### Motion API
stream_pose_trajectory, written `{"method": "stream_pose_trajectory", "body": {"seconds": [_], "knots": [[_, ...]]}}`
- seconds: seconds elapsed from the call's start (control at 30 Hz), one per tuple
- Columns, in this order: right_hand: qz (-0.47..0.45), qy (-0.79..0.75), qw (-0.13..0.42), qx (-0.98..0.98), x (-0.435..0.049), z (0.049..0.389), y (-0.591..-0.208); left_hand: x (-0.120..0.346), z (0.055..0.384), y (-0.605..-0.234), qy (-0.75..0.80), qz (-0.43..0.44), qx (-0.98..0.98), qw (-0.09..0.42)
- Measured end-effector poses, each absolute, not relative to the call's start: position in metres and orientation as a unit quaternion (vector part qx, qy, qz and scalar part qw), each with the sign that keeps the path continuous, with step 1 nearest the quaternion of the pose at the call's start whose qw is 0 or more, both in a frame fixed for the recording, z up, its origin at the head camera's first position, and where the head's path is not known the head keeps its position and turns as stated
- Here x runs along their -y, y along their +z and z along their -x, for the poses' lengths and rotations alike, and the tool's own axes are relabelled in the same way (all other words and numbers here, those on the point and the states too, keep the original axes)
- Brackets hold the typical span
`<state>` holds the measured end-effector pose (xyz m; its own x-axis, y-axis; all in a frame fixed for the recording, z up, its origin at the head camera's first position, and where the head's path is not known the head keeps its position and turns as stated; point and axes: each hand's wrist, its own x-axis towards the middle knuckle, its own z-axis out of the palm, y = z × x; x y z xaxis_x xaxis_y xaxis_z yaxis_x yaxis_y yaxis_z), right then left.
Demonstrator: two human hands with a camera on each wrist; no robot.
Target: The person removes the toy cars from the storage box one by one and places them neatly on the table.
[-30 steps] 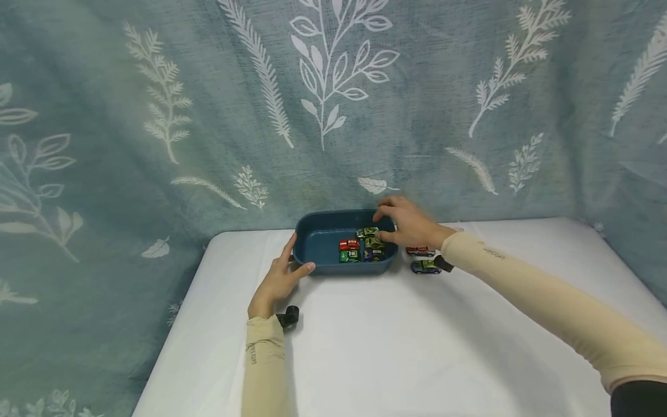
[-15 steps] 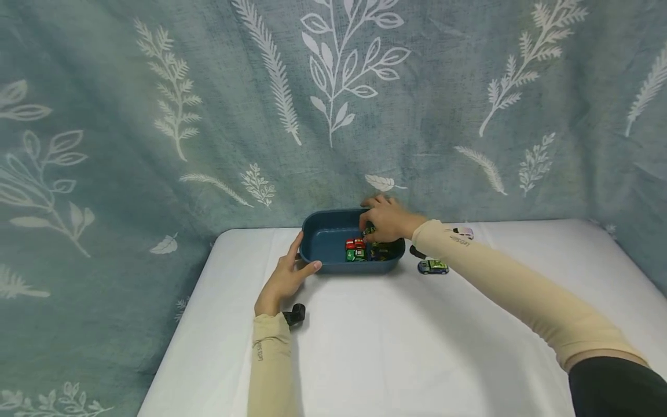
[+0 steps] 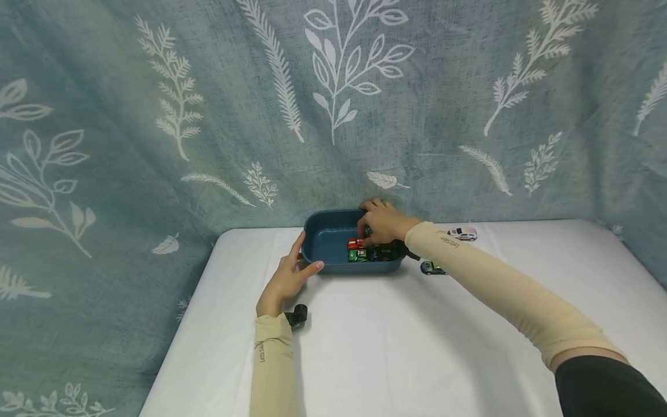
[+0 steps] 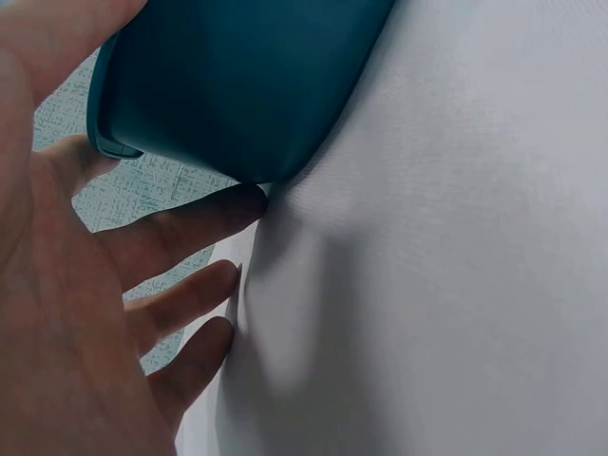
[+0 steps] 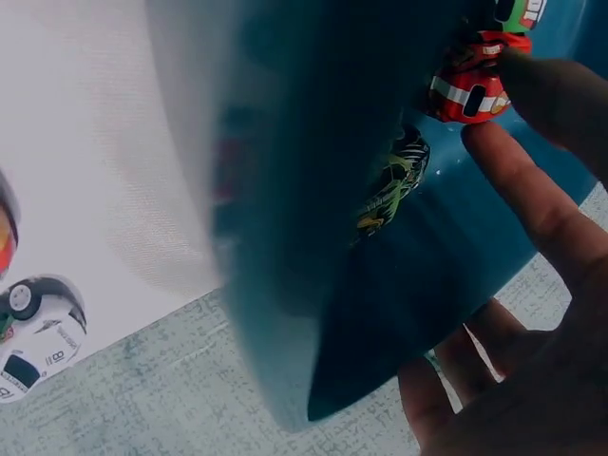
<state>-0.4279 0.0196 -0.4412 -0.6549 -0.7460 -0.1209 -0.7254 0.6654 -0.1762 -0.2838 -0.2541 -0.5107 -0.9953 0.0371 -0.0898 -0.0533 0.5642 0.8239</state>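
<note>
The blue tray (image 3: 325, 268) stands at the far side of the table with several toy cars in it. My left hand (image 3: 286, 284) rests against its left end, fingers spread, thumb along the front wall. My right hand (image 3: 385, 223) reaches over the right end. In the right wrist view its thumb and index finger pinch the end of a red toy car (image 5: 461, 98) with a white stripe; the other fingers lie at the tray's outer side. A green car (image 3: 358, 255) sits beside the red one. A dark car with green-yellow markings (image 5: 394, 185) lies close by. The right hand covers other cars.
Right of the tray on the white-covered table (image 3: 354, 347) are a white toy car (image 3: 462, 233) and a blue-green one (image 3: 431, 267), partly behind the sleeve. A patterned curtain (image 3: 250, 116) hangs right behind the tray.
My right hand has moved left over the tray, from the cars at its right end to the red car. The white car has come into view. The left hand stays at the tray.
</note>
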Motion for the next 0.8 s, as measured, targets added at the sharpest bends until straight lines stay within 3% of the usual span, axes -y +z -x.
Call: {"method": "stream_pose_trajectory", "body": {"seconds": [0.33, 0.8], "knots": [[0.392, -0.032, 0.138, -0.909, -0.014, 0.43, -0.431, 0.253, 0.284, -0.511, 0.467, 0.007, -0.883, 0.048], [0.381, 0.01, 0.151, -0.912, 0.001, 0.431, -0.432, 0.255, 0.284, -0.511, 0.465, 0.011, -0.883, 0.054]]}}
